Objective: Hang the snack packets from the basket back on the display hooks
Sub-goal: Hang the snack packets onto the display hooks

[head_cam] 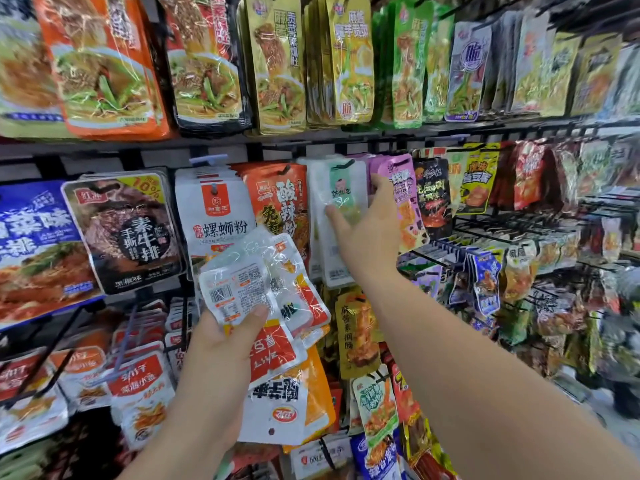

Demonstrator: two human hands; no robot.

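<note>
Holding a fanned bundle of packets point(256, 282), our left grip point(221, 344) is clenched round its middle, thumb across the front and fingers hidden behind. The bundle sits below and to the left of the white packet point(341, 192), and closer to us than it. It is crinkly clear film with red, white and orange labels. Barcodes face us on the upper packets and the print on the lower ones is upside down, so we judge they will need turning before they hang.

Further out, our right grip point(367, 233) reaches up and grasps the white packet, with the thumb point(333, 216) pressed on its front and the fingertips point(379, 180) curled at its right edge. This packet hangs upright, its long axis running straight down from the hook point(346, 163) just above it. The hook's tip appears to pass through the hole at its top, though blur keeps us from being sure. It is pale and glossy, with a green label strip down the centre, and more of its kind are stacked behind it.

Our right grip is the nearer one to the hook, so we judge that the next packet must travel up and rightward from the bundle. An orange packet point(280, 199) hangs just left of the white packet and a purple packet point(403, 188) just right of it. We cannot see the basket.
</note>
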